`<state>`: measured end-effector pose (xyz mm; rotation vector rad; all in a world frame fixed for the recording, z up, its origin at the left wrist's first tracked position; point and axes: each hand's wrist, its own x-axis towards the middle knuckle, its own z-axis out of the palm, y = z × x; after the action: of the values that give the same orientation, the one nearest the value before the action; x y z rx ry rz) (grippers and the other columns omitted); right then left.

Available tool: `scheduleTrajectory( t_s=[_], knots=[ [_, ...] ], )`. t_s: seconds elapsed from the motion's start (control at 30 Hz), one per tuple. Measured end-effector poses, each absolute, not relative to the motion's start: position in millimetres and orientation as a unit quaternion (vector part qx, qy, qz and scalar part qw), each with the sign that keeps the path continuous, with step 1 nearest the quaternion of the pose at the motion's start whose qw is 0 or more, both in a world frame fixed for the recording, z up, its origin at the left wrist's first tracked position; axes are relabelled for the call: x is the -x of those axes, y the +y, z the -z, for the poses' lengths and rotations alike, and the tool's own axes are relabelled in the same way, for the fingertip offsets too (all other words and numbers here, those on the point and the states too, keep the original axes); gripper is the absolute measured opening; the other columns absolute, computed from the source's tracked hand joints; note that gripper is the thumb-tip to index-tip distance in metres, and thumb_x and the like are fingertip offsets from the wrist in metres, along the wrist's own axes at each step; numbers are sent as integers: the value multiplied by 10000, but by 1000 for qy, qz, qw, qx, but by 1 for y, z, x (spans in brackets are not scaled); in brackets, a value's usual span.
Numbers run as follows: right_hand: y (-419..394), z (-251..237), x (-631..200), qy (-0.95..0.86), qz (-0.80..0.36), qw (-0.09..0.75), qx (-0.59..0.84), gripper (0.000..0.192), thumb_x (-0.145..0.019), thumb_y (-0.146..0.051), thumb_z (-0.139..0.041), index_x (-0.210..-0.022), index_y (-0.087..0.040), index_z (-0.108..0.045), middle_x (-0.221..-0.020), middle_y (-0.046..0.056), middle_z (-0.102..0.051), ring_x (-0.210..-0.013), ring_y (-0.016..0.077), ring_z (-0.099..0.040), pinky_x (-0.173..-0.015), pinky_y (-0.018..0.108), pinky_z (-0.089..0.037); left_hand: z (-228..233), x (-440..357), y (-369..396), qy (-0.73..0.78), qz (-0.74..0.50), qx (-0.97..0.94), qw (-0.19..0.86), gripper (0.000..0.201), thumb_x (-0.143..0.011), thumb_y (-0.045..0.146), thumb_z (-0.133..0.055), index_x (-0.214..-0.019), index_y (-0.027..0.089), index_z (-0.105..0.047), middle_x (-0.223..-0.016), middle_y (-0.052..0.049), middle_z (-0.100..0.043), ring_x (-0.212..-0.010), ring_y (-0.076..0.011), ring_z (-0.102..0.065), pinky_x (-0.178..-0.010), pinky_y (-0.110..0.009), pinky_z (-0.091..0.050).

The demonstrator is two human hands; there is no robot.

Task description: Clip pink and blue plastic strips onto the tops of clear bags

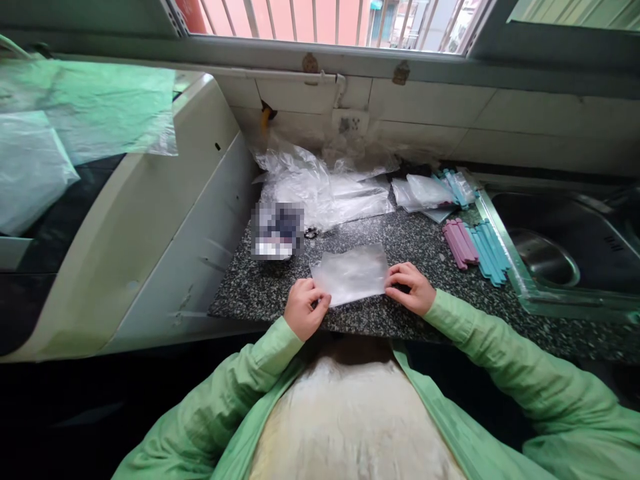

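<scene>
A small clear plastic bag lies flat on the speckled granite counter, close to its front edge. My left hand pinches the bag's left edge with curled fingers. My right hand grips the bag's right edge. Both arms wear light green sleeves. To the right of the bag lie a bundle of pink sticks and a bundle of blue sticks.
A heap of clear plastic bags sits at the back of the counter, with more bags and blue sticks further right. A steel sink is at right. A white appliance stands at left. A blurred dark object rests behind my left hand.
</scene>
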<state>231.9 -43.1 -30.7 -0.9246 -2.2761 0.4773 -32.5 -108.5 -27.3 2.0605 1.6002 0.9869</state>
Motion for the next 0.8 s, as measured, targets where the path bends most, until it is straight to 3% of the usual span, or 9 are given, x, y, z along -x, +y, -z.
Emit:
scheduleTrajectory(
  t_s=[0.33, 0.7, 0.8],
  knots=[
    [-51, 37, -232, -847, -148, 306, 409, 209, -773, -274, -523, -582, -195, -556, -744, 33, -601, -748, 162, -489, -704, 336, -395, 32, 24, -110, 630, -285, -719, 66, 262, -778, 315, -502, -582, 175, -607, -740, -55, -556, -788, -194, -462, -719, -340, -355],
    [-60, 30, -228, -830, -97, 273, 477, 191, -697, -280, -601, -531, -198, -556, -748, 27, -615, -756, 176, -499, -699, 340, -373, 31, 24, -111, 635, -269, -723, 29, 291, -750, 323, -548, -506, 169, -509, -719, -51, -555, -760, -192, -459, -690, -331, -365],
    [-63, 26, -230, -831, -99, 269, 476, 183, -697, -283, -602, -544, -198, -549, -750, 29, -614, -754, 176, -507, -700, 338, -381, 30, 24, -113, 636, -308, -707, 6, 215, -741, 323, -563, -593, 170, -531, -731, -58, -544, -763, -197, -462, -701, -339, -382]
  ],
)
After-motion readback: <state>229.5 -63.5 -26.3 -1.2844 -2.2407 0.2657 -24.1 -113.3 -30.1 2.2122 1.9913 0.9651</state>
